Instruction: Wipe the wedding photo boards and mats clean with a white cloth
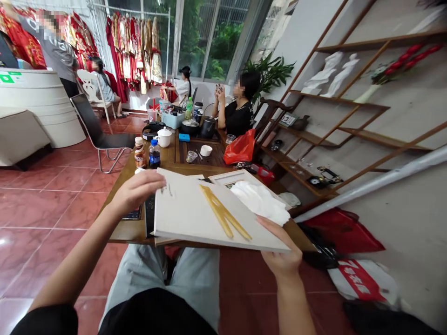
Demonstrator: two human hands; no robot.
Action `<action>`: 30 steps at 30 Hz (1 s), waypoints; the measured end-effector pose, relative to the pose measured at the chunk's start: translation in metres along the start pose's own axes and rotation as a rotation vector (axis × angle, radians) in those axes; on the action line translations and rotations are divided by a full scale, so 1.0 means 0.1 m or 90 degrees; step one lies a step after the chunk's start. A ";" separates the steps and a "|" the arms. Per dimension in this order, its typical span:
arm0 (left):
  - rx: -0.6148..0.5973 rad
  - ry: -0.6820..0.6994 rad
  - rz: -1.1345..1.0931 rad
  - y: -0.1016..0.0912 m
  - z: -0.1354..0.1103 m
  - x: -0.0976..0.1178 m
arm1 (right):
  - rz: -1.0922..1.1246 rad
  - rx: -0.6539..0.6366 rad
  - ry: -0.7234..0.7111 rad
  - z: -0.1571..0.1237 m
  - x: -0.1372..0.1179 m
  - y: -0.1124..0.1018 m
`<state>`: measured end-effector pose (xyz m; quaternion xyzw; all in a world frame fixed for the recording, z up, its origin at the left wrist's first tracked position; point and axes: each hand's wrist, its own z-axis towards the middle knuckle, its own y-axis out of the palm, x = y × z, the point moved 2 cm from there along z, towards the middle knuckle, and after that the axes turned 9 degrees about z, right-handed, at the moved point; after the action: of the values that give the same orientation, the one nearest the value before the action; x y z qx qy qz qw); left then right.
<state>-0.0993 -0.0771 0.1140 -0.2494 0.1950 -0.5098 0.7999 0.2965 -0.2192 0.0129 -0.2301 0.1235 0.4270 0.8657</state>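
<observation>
Both my hands hold up a white rectangular board (195, 223), tilted above the table. My left hand (136, 191) grips its far left corner, and my right hand (282, 249) supports its near right edge. A thin gold-yellow forked strip (223, 210) lies across the board. A crumpled white tissue (260, 202) rests at the board's far right, over a white-framed picture (233, 177). The board hides much of the table beneath it.
The wooden table (122, 235) holds a water bottle (154, 154), a white teapot (164, 137), and dark kettles. A red bag (239, 146) sits at its far edge. A seated person (239, 114) is beyond it. Wooden shelves (335, 116) stand right; red tile floor (42, 218) lies left.
</observation>
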 end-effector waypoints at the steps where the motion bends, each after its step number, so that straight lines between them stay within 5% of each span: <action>1: -0.011 0.011 0.014 0.00 -0.14 0.03 | 0.011 -0.023 -0.015 -0.02 0.06 0.03; 6: -0.115 -0.001 0.105 -0.05 -0.64 0.15 | 0.009 -0.140 -0.072 -0.09 0.28 0.19; 11: -0.227 0.061 0.167 0.00 -0.85 0.16 | -0.045 -0.232 -0.117 -0.04 0.44 0.34; 19: -0.369 0.062 0.175 0.24 -0.97 0.13 | -0.047 -0.302 -0.152 0.14 0.67 0.45; 30: -0.426 0.066 0.156 0.37 -0.86 0.07 | -0.065 -0.365 -0.170 0.24 0.82 0.46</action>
<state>-0.1188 -0.0870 0.0221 -0.4461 0.4202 -0.3302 0.7179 0.3099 -0.1266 -0.0137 -0.4126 -0.1286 0.4268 0.7944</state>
